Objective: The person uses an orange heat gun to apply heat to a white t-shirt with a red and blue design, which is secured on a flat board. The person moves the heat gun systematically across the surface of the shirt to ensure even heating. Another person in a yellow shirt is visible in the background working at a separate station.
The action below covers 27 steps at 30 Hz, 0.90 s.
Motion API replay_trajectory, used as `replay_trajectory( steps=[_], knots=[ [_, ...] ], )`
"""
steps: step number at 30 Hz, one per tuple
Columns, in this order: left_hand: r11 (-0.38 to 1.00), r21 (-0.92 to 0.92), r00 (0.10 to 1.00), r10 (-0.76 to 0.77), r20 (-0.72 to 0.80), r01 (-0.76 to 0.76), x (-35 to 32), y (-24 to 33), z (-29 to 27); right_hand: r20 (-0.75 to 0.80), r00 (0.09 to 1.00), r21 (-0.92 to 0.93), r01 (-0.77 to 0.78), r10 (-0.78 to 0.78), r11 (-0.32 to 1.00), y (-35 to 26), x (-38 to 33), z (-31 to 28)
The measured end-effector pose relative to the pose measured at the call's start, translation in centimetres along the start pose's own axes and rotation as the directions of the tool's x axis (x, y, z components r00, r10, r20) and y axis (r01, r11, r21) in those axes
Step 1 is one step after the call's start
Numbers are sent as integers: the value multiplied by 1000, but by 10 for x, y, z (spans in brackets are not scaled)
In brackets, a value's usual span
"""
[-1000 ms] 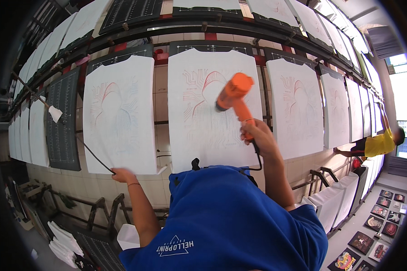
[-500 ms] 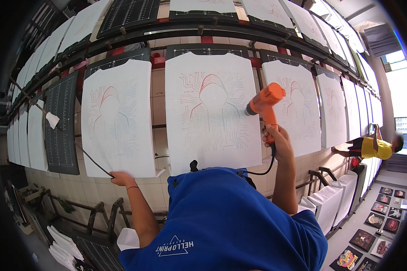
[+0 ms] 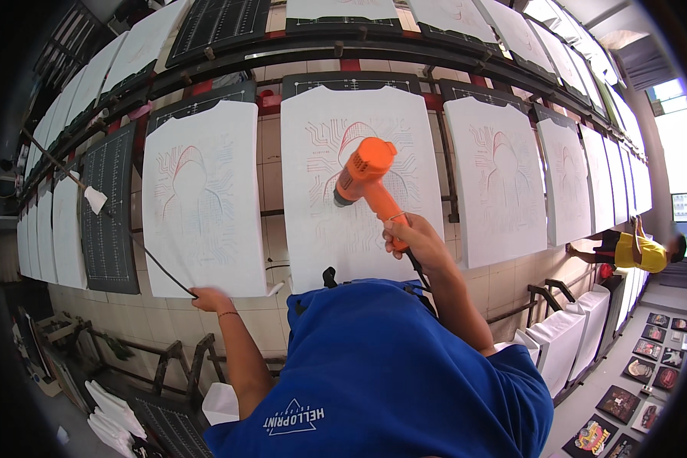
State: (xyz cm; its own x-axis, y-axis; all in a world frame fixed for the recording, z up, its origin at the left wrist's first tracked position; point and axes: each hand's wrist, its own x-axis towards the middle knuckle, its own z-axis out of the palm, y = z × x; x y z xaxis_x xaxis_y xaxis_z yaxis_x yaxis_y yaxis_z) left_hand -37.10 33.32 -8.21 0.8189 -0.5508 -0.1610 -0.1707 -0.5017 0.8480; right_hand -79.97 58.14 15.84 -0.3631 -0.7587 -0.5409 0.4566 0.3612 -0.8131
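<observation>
In my right hand (image 3: 420,243) is an orange heat gun (image 3: 374,177), gripped by its handle with the dark nozzle pointing left and down. It hovers over the middle white T-shirt (image 3: 305,221), which lies stretched on a dark board and bears a thin-lined print of a hooded figure with circuit-like lines. The gun hides part of that print. My left hand (image 3: 212,299) is closed around a black cord (image 3: 157,265), near the lower edge of the left white T-shirt (image 3: 240,259). That shirt carries a similar print.
To the right lie more printed white shirts (image 3: 504,221) on boards. A bare black board (image 3: 109,214) with white markings stands left, the cord crossing it near a white wrapped piece (image 3: 95,200). Dark rails (image 3: 298,57) run behind. A person in yellow (image 3: 640,252) stands far right.
My right hand has swung the heat gun left, from the gap beside the right shirt to above the middle shirt's print. My left hand keeps its hold on the cord, almost unmoved.
</observation>
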Motion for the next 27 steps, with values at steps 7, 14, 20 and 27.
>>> replay_trajectory(
  steps=[7, 14, 20, 27],
  knots=[
    [999, 12, 999, 32, -14, -31, -1, -2, -1, -315, 947, 29, 79, -66, 996, 3, -36, -67],
    [1000, 4, 1000, -9, -9, 9, 1, -5, 0, -363, 929, 61, 103, -74, 993, 0, -46, -66],
    [999, -51, 1000, -12, 24, 13, 0, -3, 1, -33, 999, 24, 15, -14, 1000, 6, -19, -7],
    [997, 17, 995, -82, 53, 82, -19, 12, -6, -18, 999, -27, -28, 27, 999, 7, -17, -7]
  ],
)
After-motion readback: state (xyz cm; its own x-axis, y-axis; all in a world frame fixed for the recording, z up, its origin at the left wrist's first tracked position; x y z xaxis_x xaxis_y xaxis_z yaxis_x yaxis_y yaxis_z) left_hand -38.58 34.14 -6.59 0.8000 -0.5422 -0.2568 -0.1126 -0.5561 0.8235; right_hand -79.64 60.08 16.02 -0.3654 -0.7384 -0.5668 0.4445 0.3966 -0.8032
